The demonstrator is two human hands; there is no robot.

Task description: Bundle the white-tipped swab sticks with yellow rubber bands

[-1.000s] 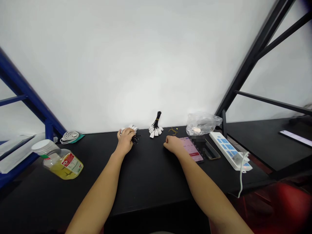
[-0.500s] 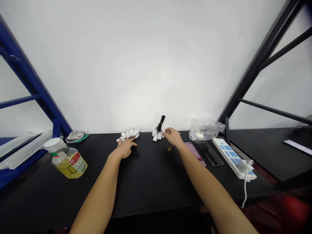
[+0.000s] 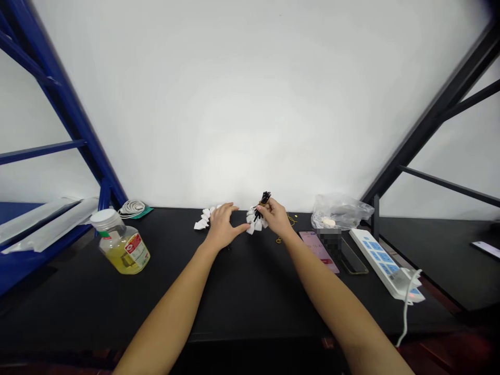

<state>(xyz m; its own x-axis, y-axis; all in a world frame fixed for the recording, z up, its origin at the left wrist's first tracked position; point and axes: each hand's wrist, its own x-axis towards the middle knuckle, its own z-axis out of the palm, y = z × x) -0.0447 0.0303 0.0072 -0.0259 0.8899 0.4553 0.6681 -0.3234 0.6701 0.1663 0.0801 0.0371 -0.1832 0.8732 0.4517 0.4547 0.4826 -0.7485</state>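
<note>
My right hand point(image 3: 276, 216) pinches a bundle of thin black strands with white flat ends point(image 3: 258, 225), its black ends pointing up. A yellowish rubber band goes around the strands, partly hidden by my fingers. Just left of it my left hand point(image 3: 223, 227) is open, thumb stretched towards the white ends of that bundle and fingers apart. A second group of white-ended black strands point(image 3: 202, 224) lies on the black table point(image 3: 242, 291), mostly covered by my left hand. More yellow rubber bands point(image 3: 291, 219) lie beside and behind my right wrist.
To the left stand a jar of yellow liquid point(image 3: 124, 250) and a coiled white cable point(image 3: 132, 208). On the right are a pink-screened phone point(image 3: 318, 250), a dark phone point(image 3: 353, 258), a clear plastic bag point(image 3: 344, 208) and a power strip point(image 3: 385, 263). A white wall rises behind.
My left hand has moved right, off part of its group, towards the other bundle. My right hand has shifted from the white ends up to the banded black strands. The view has tilted slightly.
</note>
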